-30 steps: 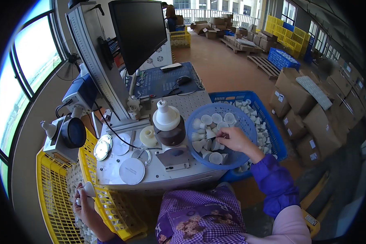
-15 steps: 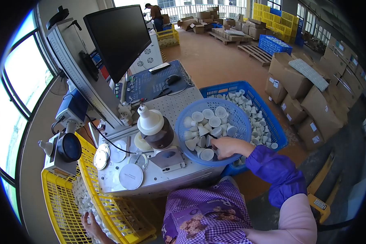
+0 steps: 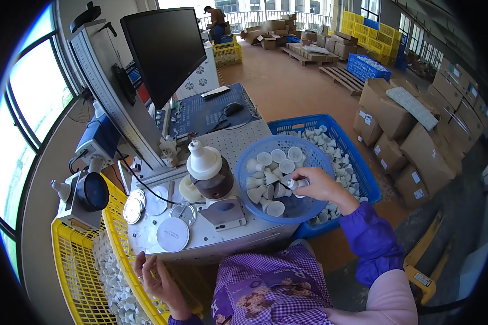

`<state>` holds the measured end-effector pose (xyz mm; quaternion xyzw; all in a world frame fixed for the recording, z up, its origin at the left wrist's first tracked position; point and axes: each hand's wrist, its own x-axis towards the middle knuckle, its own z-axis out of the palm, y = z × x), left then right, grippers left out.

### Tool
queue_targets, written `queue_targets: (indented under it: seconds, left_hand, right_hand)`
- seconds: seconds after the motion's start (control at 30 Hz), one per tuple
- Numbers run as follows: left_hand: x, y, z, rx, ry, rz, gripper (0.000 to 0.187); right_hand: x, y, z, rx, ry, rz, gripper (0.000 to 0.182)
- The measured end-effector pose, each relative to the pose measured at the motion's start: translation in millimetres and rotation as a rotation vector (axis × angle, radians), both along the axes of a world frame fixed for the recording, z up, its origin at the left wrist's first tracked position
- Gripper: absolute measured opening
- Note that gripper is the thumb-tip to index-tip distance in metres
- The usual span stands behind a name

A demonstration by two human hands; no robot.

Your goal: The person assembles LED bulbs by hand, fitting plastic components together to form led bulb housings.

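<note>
My right hand (image 3: 319,187) is over the round blue basket (image 3: 309,155), closed on a white cone-shaped lamp housing (image 3: 298,183) lifted just above the other white housings (image 3: 274,165) lying in it. My left hand (image 3: 156,279) is low at the left, fingers apart and holding nothing, at the rim of the yellow crate (image 3: 70,265) that is filled with several white housings (image 3: 114,287). Between the hands stands a white cone part on a dark brown holder (image 3: 210,171) on the machine table.
A black monitor (image 3: 165,49) and a tilted machine column (image 3: 111,92) rise at the back left. A blue crate (image 3: 358,162) of white housings sits to the right of the table. White round lids (image 3: 173,234) lie on the table front. Cardboard boxes (image 3: 406,119) stand at right. A person stands far back.
My right hand picked one housing out of the blue basket and lifted it. My left hand let go of its housing in the yellow crate and rose, empty, to the crate's rim.
</note>
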<state>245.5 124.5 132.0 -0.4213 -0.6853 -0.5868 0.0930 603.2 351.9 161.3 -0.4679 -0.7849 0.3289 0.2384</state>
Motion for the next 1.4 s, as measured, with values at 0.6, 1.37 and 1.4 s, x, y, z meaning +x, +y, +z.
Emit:
queue_targets:
  seconds: [0.6,1.37,1.4]
  left_hand:
    - [62,137,117,-0.023,0.074,-0.401,0.039]
    - [38,84,83,0.225,-0.709,-0.662,0.021]
    - [39,83,80,0.228,-0.713,-0.660,0.021]
  right_hand:
    - [-55,-29,20,-0.035,0.573,-0.005,0.021]
    - [-179,1,86,0.302,0.596,0.094,0.031]
    - [-180,0,85,0.179,0.667,0.127,0.030]
